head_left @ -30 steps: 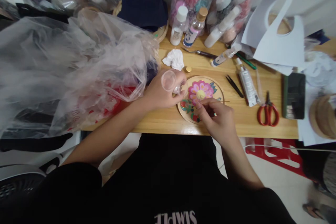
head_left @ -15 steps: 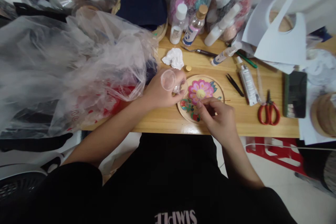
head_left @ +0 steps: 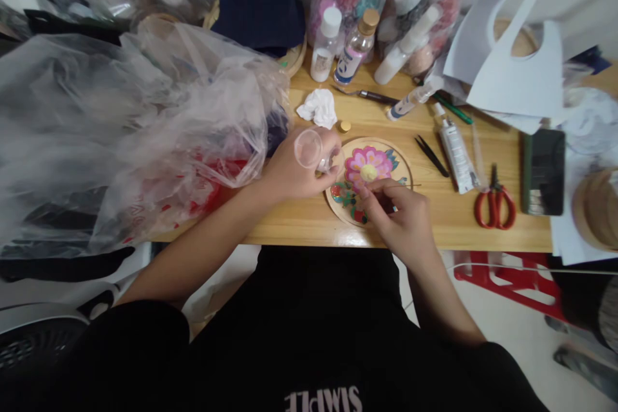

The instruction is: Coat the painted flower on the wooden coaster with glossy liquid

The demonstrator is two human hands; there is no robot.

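Wooden disc by the desk's front edge: right hand pinches a stick, left hand grips a clear cup; light dabs suit best.

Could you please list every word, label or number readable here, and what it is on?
"SIMPLE": on the black shirt, upside down to the camera.
Labels on the white-capped bottle, the tan-capped bottle and the tube: too blurred to read.
Red print under the clear plastic bag: unreadable.
Clear cup in the left hand, thin stick in the right hand: no text.
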